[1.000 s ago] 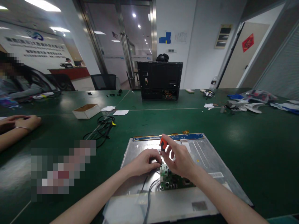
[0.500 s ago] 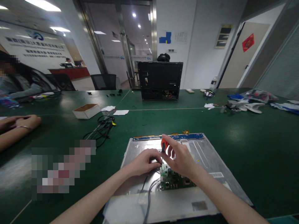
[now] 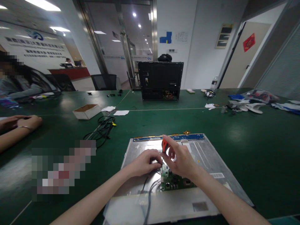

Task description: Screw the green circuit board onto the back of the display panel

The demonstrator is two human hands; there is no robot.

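A screwdriver with a red and black handle (image 3: pixel 164 146) stands nearly upright, tip down, in the fingers of my right hand (image 3: pixel 182 158). Its tip is at the upper left corner of a green circuit board (image 3: pixel 174 183). My left hand (image 3: pixel 147 162) is closed beside that tip, thumb and finger pinched together; whatever lies between them is hidden. Both hands are over the metal back of a flat display panel (image 3: pixel 211 161). A blue strip board (image 3: pixel 195 137) runs along the panel's far edge. A grey cable (image 3: pixel 149 201) trails from the circuit board toward me.
The green table (image 3: pixel 262 150) bears a black monitor housing (image 3: pixel 161 78) at the back, a white box (image 3: pixel 86 112), tangled black cables (image 3: pixel 103 129) and paper scraps (image 3: pixel 121 113). Bagged parts (image 3: pixel 260 96) lie far right. Another person's hands (image 3: pixel 29 122) rest at the left.
The screwdriver handle has turned slightly in my right hand, with a small shift of the fingers. My left hand and the panel look the same.
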